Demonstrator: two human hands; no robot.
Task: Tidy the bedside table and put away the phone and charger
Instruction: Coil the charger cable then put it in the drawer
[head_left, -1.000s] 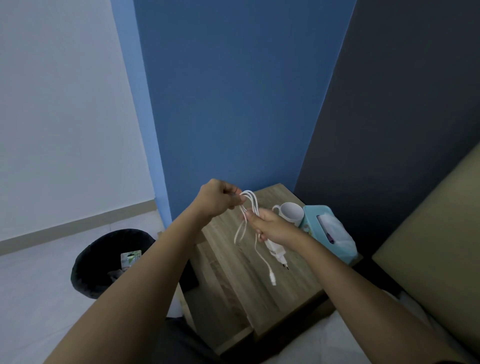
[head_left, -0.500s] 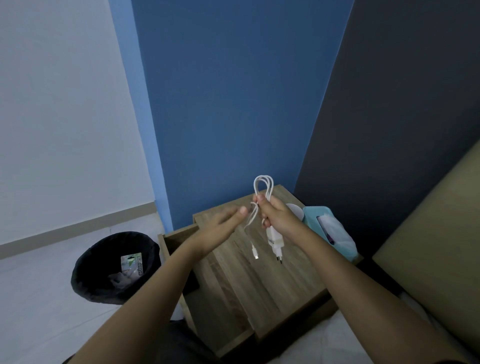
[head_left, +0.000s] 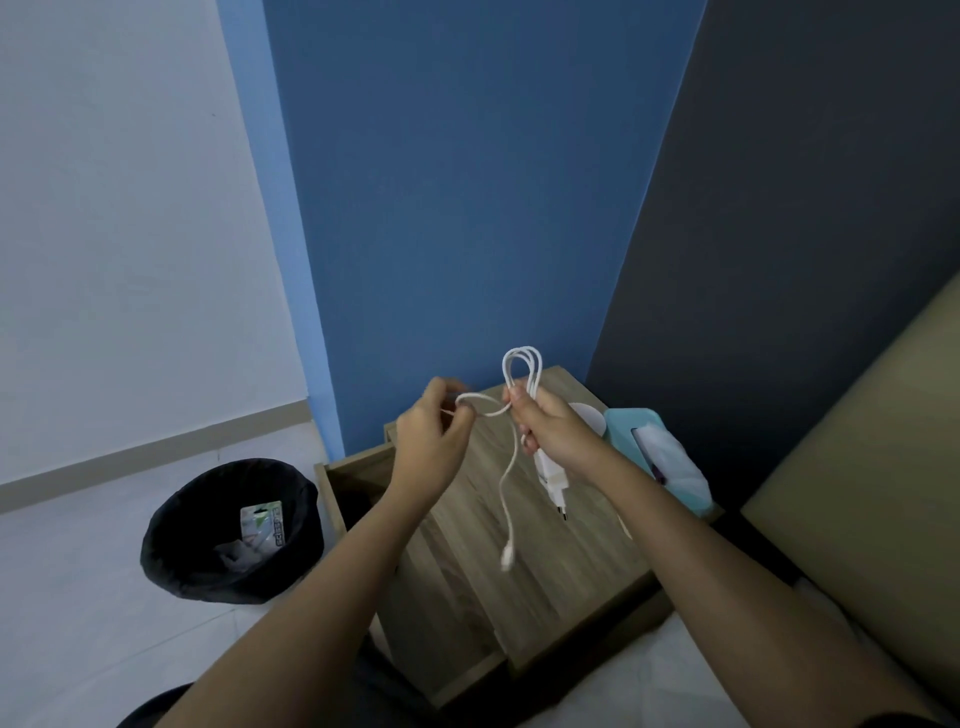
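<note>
Head view. Right hand (head_left: 553, 434) clenched around looped white charger cable (head_left: 522, 364), held above wooden bedside table (head_left: 519, 561); loops stand up out of fist, plug brick (head_left: 551, 475) hangs below palm, free connector end (head_left: 508, 556) dangles over tabletop. Left hand (head_left: 431, 431) pinching a strand of same cable, pulled sideways. Drawer (head_left: 353, 467) open at left. Teal tissue box (head_left: 670, 462) behind right wrist. Black bin (head_left: 228, 530) on floor, left. Phone not made out.

The right hand (head_left: 553, 434) hides most of the mug (head_left: 589, 420); the cable's free connector (head_left: 508, 558) is blurred.
</note>
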